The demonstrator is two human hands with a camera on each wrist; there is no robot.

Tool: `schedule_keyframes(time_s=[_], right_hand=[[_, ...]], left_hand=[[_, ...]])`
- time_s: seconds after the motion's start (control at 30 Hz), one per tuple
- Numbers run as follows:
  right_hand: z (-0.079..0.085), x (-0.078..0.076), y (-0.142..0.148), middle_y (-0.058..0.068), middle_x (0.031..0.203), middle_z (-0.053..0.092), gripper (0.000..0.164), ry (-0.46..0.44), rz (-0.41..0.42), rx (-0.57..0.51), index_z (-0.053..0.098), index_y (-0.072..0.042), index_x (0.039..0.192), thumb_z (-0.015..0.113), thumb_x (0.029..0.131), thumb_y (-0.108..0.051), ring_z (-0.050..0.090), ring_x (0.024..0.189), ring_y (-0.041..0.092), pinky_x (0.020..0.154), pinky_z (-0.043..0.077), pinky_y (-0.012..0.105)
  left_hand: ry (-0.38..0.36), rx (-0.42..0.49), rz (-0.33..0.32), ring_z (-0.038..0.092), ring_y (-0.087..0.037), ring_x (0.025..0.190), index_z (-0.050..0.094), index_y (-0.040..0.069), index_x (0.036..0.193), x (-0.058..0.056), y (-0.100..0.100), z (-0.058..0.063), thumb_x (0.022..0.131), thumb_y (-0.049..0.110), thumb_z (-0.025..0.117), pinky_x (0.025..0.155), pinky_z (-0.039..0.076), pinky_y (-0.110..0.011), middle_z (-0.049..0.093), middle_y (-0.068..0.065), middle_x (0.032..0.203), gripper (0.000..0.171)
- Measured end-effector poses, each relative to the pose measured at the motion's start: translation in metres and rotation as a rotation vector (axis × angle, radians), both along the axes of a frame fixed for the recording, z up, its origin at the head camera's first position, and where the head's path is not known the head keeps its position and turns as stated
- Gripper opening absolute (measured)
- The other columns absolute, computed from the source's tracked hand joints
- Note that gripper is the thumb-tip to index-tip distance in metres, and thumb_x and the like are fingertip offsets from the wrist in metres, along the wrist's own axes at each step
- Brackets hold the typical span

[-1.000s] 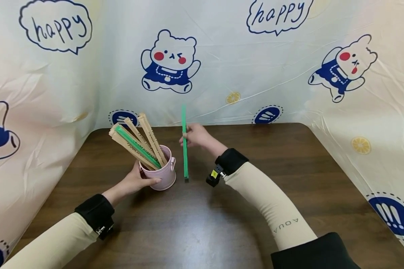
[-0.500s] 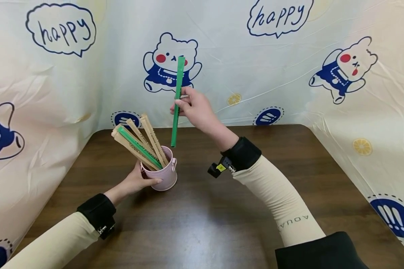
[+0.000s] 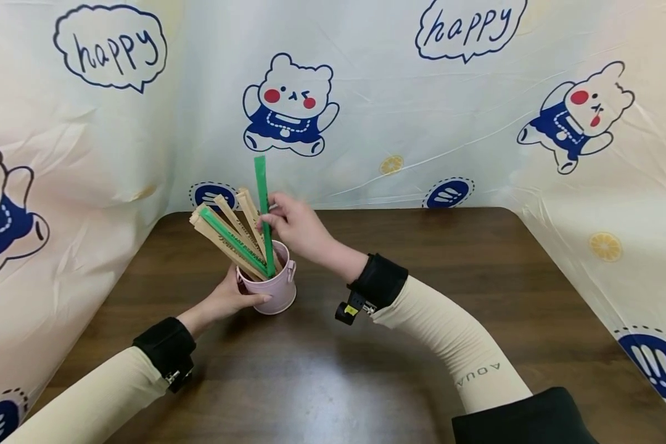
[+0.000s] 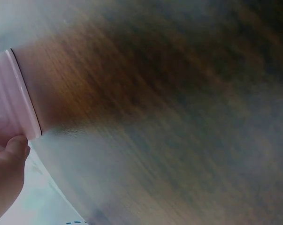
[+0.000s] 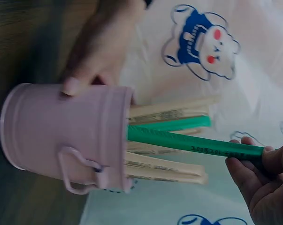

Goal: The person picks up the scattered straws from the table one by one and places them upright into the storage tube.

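Observation:
A small pink bucket [image 3: 280, 291] stands on the brown table, several tan paper-wrapped straws [image 3: 246, 203] and a green-wrapped straw [image 3: 230, 237] leaning out of it. My left hand [image 3: 230, 300] grips the bucket's left side, thumb across the front; the left wrist view shows the thumb [image 4: 15, 146] near the bucket's base. Thumb and fingers of my right hand [image 3: 301, 229] pinch another green-wrapped straw [image 5: 183, 140] by its upper part. This straw is nearly upright, its lower end inside the bucket, hidden by the wall in the right wrist view.
A printed curtain [image 3: 361, 92] hangs behind and along both sides of the table [image 3: 433, 265]. The bucket's side handle [image 5: 80, 185] hangs on its right. Both wrists wear black bands [image 3: 380, 280] with small cameras.
My right hand lifted the green-wrapped straw from right of the bucket, then moved it left and down so its lower end is in the bucket. My left hand stayed on the bucket.

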State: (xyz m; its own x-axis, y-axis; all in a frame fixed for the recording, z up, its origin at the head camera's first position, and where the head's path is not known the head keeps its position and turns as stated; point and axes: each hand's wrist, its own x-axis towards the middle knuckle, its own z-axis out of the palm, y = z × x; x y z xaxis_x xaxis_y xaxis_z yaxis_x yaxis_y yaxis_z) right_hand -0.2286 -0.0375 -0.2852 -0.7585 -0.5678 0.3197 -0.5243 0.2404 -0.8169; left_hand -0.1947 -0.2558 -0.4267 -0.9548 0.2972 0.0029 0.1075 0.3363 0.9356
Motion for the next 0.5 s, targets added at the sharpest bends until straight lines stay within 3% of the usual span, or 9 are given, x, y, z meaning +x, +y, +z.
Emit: schedule_keyframes(time_s=[0.27, 0.43, 0.5], right_hand=[[-0.023, 0.004, -0.002, 0.015, 0.114, 0.077, 0.021, -0.015, 0.015, 0.166, 0.059, 0.001, 0.123, 0.055, 0.105, -0.01, 0.067, 0.087, 0.021, 0.065, 0.041, 0.016], [-0.035, 0.005, -0.004, 0.015, 0.117, 0.076, 0.022, -0.046, 0.023, 0.211, 0.06, 0.001, 0.123, 0.056, 0.104, -0.009, 0.072, 0.1, 0.024, 0.069, 0.043, 0.016], [-0.041, 0.005, -0.005, 0.016, 0.119, 0.075, 0.022, -0.054, 0.028, 0.234, 0.061, 0.001, 0.123, 0.058, 0.104, -0.01, 0.072, 0.11, 0.025, 0.074, 0.048, 0.016]], left_hand=[[0.019, 0.038, -0.039, 0.033, -0.04, 0.144, -0.01, 0.013, 0.161, -0.002, 0.0, 0.0, 0.09, 0.009, 0.077, 0.097, 0.037, -0.005, 0.021, -0.025, 0.162, 0.113], [0.013, 0.02, -0.039, 0.032, -0.042, 0.144, -0.01, 0.011, 0.16, -0.001, 0.0, 0.0, 0.09, 0.01, 0.077, 0.098, 0.036, -0.006, 0.019, -0.026, 0.161, 0.112], [0.003, -0.001, -0.029, 0.032, -0.042, 0.145, -0.008, 0.01, 0.16, 0.0, 0.0, 0.0, 0.091, 0.012, 0.077, 0.106, 0.037, -0.015, 0.019, -0.026, 0.161, 0.11]])
